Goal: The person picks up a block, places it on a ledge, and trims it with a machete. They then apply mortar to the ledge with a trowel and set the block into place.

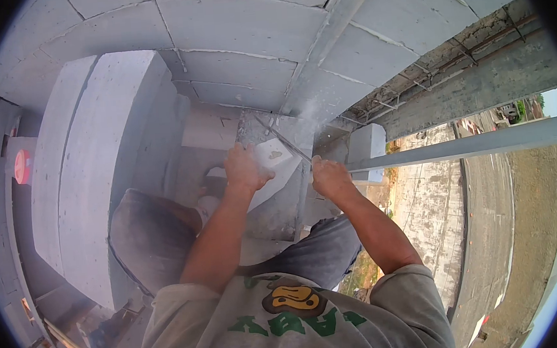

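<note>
My left hand [246, 168] presses on and grips a pale, light concrete block piece [278, 169], its thumb along the near side. In my right hand [331, 176] is the handle end of a long thin metal blade [285, 139], fingers closed around it. The blade slants away to the upper left and passes over the block's far edge. Whether it is a saw or a machete cannot be made out. White dust hangs in the air beyond the blade, and grey grit lies on the surface under the block.
Large pale blocks [103, 155] stand stacked at my left. A block wall [241, 26] rises in front. At the right, a metal bar [459, 145] crosses an open edge with a drop to the ground below. A pink container [23, 166] sits far left.
</note>
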Motion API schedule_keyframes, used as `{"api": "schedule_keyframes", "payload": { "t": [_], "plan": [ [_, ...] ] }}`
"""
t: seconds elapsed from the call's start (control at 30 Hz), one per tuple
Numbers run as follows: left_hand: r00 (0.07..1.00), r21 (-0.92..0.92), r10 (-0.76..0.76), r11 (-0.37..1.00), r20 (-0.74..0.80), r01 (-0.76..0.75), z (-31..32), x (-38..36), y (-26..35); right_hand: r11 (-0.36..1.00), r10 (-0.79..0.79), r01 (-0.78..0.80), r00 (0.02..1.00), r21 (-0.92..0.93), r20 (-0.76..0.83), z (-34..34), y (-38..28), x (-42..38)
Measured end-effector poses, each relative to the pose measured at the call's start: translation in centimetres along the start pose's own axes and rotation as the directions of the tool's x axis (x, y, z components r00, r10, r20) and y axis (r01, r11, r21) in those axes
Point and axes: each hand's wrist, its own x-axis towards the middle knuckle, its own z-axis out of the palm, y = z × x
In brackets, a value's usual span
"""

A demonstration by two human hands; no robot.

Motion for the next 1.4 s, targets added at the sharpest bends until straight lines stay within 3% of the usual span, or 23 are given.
{"api": "schedule_keyframes", "payload": {
  "t": [0.07,0.17,0.2,0.23,0.37,0.43,0.67,0.73,0.87,0.93,1.07,1.13,1.2,1.27,1.33,1.4],
  "plan": [
    [0.998,0.027,-0.007,1.000,0.056,0.005,1.6,-1.2,-0.3,1.000,-0.004,0.004,1.000,-0.005,0.028,-1.1,-0.6,-2.5],
    [0.999,-0.036,-0.044,0.998,0.015,0.045,0.8,0.2,-0.2,0.998,0.002,0.006,0.994,0.067,-0.113,-9.2,-3.3,-2.0],
    [0.999,-0.021,-0.029,0.999,0.014,0.030,0.5,0.1,0.4,0.982,0.044,-0.002,0.975,0.189,-0.217,-11.0,-4.2,-2.1],
    [0.999,-0.001,-0.018,1.000,0.029,0.018,0.7,-0.4,0.4,0.949,0.101,-0.002,0.950,0.316,-0.295,-11.4,-4.8,-2.5],
    [0.999,-0.016,-0.032,0.999,0.010,0.032,1.2,-0.2,-0.4,0.891,0.144,0.059,0.904,0.451,-0.402,-4.1,-3.4,-2.5],
    [1.000,0.004,0.002,1.000,-0.001,-0.002,1.3,-0.4,-0.2,0.992,0.062,-0.063,0.998,0.114,0.007,2.0,-0.6,-1.7],
    [1.000,-0.013,-0.018,1.000,-0.009,0.018,0.5,0.1,-0.2,0.987,0.035,-0.016,0.992,0.163,-0.118,-9.0,-2.2,-2.2],
    [1.000,0.000,-0.001,1.000,0.008,0.001,1.1,-0.4,-0.1,0.944,0.095,0.009,0.951,0.331,-0.296,-10.5,-3.3,-2.7],
    [1.000,-0.033,-0.024,0.999,0.020,0.025,0.7,-0.8,-0.2,0.899,0.182,-0.042,0.941,0.435,-0.285,-3.5,-2.7,-2.2],
    [1.000,0.008,-0.012,1.000,0.015,0.012,0.5,-0.9,0.2,0.980,0.043,-0.047,0.999,0.192,0.026,2.0,-0.5,-1.2],
    [1.000,-0.020,-0.025,0.999,0.002,0.025,1.0,-0.9,-0.4,0.979,0.028,-0.027,1.000,0.201,-0.004,-4.0,-1.2,-2.5],
    [0.999,0.013,-0.035,0.999,0.027,0.035,0.8,-0.8,-0.2,0.925,0.170,-0.131,0.982,0.357,-0.080,-8.3,-3.1,-2.6],
    [0.999,0.012,-0.032,0.999,0.008,0.032,1.2,-0.7,-0.3,0.890,0.214,-0.151,0.972,0.430,-0.101,-10.3,-4.3,-3.1],
    [0.999,0.011,-0.028,1.000,-0.020,0.028,1.1,-0.7,-0.6,0.851,0.258,-0.163,0.958,0.500,-0.126,-8.6,-4.3,-2.9],
    [1.000,-0.052,-0.031,0.998,-0.004,0.031,0.7,-1.0,-0.6,0.965,0.110,-0.098,0.993,0.245,-0.034,-2.0,-2.7,-1.9],
    [1.000,-0.026,-0.003,1.000,-0.010,0.002,0.7,-1.3,-0.4,0.981,0.076,-0.073,0.997,0.181,-0.010,-1.5,-2.0,-2.0]
  ]
}}
